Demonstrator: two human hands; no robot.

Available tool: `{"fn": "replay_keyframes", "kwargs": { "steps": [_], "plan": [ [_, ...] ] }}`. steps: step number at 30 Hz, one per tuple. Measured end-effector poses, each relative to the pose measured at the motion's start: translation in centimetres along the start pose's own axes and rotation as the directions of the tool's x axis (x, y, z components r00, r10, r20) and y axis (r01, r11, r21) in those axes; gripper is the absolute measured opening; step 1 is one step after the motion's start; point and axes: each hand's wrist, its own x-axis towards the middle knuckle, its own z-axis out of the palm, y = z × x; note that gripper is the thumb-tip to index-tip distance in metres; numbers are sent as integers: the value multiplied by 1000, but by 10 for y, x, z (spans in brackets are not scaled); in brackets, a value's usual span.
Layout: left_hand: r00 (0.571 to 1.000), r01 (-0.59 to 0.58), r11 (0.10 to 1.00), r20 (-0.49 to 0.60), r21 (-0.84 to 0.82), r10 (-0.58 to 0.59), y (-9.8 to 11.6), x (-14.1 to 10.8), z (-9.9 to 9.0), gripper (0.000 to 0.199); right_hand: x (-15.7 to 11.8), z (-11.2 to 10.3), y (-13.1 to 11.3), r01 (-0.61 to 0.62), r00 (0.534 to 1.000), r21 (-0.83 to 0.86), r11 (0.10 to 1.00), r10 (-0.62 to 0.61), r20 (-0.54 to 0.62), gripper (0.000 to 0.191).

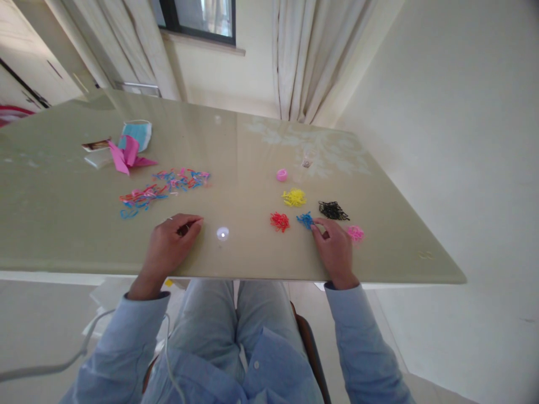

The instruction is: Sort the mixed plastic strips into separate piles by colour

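Observation:
My left hand point(176, 242) rests on the table with its fingers closed in a pinch, just below the mixed pile point(145, 196) of red, blue and pink bands. Whatever it may hold is too small to make out. At the right, the fingertips of my right hand point(332, 241) are pinched at the edge of a small blue pile point(304, 219). Around that hand lie a red pile point(279, 221), a yellow pile point(294, 197), a black pile point(333, 210) and a pink pile point(356, 233). Another mixed pile point(185, 179) lies farther left.
A pink roll point(282, 175) stands behind the yellow pile. At the back left of the table point(248, 258) are a pink folded paper point(129, 156), a blue mask point(138, 134) and a clear packet point(99, 159). A cable point(50, 369) runs below the table's edge.

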Motion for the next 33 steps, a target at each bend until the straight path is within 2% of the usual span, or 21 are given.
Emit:
{"fn": "replay_keyframes", "kwargs": {
  "steps": [5,12,15,18,21,25,27,30,33],
  "plan": [
    [1000,-6,1000,-1,5,6,0,0,0,31,-2,-4,-1,1,1000,27,1000,-1,-23,23],
    [1000,-17,999,5,-30,17,0,0,-1,33,-15,-6,-14,125,981,77,989,-111,-160,14],
    [999,-33,998,2,-62,34,-2,-1,0,33,-27,-4,-25,178,983,172,969,-168,-73,13],
    [998,-57,994,-2,-95,57,-3,-2,1,32,-34,-4,-31,254,960,285,924,-278,46,12],
    [999,-31,977,-18,-213,28,-3,-1,1,31,-34,-5,-31,264,951,350,899,-302,60,11],
    [985,54,851,-110,-523,-130,-4,3,-4,33,-31,-5,-25,228,964,351,908,-261,48,11],
    [967,71,801,-155,-595,-201,-7,4,-8,34,-31,-3,-22,233,963,332,914,-264,49,14],
    [944,69,823,-229,-563,-236,-16,3,-15,34,-31,-1,-19,258,957,292,921,-285,54,18],
    [909,79,915,-347,-396,-229,-28,-2,-26,33,-30,1,-17,281,952,263,923,-303,46,22]
  ]
}}
